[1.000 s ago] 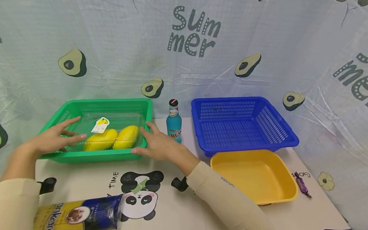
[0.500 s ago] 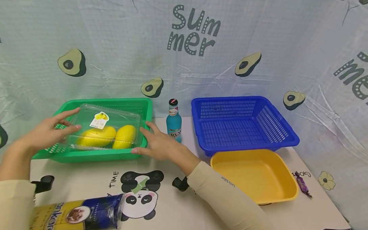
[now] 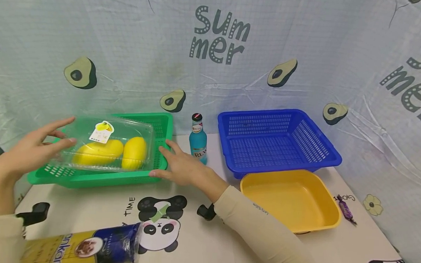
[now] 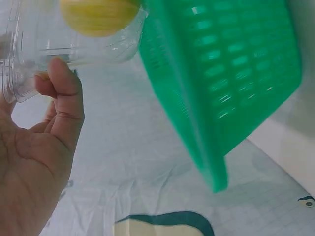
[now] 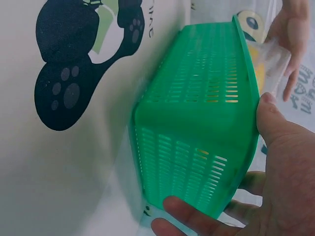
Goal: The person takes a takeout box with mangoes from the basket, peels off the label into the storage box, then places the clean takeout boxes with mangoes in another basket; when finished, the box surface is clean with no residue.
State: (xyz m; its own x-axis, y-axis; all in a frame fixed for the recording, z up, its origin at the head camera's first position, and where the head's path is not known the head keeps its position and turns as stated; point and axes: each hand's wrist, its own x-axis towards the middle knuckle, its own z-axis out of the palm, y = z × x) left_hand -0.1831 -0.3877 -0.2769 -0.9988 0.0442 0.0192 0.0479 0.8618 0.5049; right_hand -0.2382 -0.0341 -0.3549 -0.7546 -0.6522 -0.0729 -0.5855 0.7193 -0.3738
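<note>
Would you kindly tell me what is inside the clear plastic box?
At least two yellow fruits show through the clear plastic box; whatever lies beneath them is covered, and the label hides a patch.

Clr plastic box (image 3: 137, 129) w/ wht tag, 2 yel. fruits (image 3: 134, 153) inside, partly above grn bskt (image 3: 118, 178) rim.

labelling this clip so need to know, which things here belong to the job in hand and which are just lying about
Part of the job:
clear box, gripped by the left hand
yellow fruits, inside it
green basket, right hand at its corner

Apparently just lying about:
blue bottle
blue basket
yellow tray
purple-wrapped candy
yellow-and-blue packet
</note>
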